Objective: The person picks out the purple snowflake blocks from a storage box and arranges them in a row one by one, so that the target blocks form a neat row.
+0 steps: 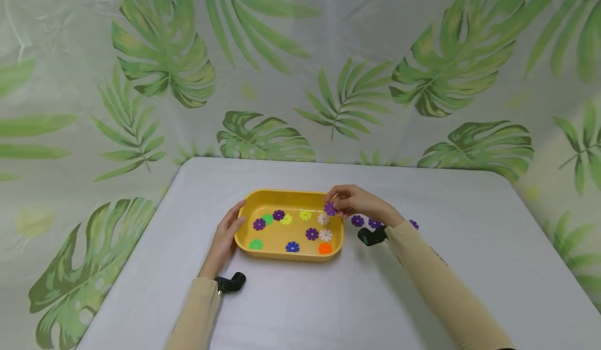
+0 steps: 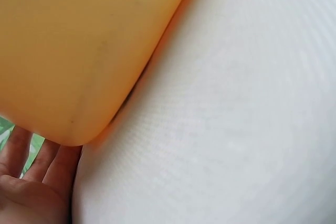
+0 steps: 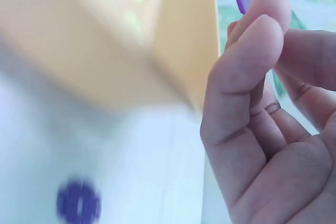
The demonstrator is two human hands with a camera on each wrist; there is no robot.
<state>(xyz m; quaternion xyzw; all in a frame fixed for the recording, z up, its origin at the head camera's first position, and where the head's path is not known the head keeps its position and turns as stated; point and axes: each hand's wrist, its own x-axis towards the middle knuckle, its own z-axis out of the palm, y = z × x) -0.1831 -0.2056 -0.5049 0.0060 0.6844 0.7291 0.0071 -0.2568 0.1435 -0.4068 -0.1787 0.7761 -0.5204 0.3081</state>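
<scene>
Pinching a purple snowflake disc (image 1: pixel 331 209), the right hand (image 1: pixel 355 202) holds its narrow grip over the right end of the yellow plastic tray (image 1: pixel 281 256), which sits towards the far edge of the surface (image 1: pixel 300 308), left of its middle. The left hand (image 1: pixel 225 238) has its grip on the tray's left rim. The disc is thin and seems held near its edge, so a slack pinch could drop it against the rim and outside the tray. The loose purple discs (image 1: pixel 357 220) lie just beyond the tray's right edge, so a low right sleeve (image 1: pixel 436 282) might sweep them aside. The head view gives the held disc's face; the right wrist view shows it nearly edge-on, jutting past the fingertips. Only the left wrist view shows left-hand fingers behind the tray's outer wall, but no discs.
</scene>
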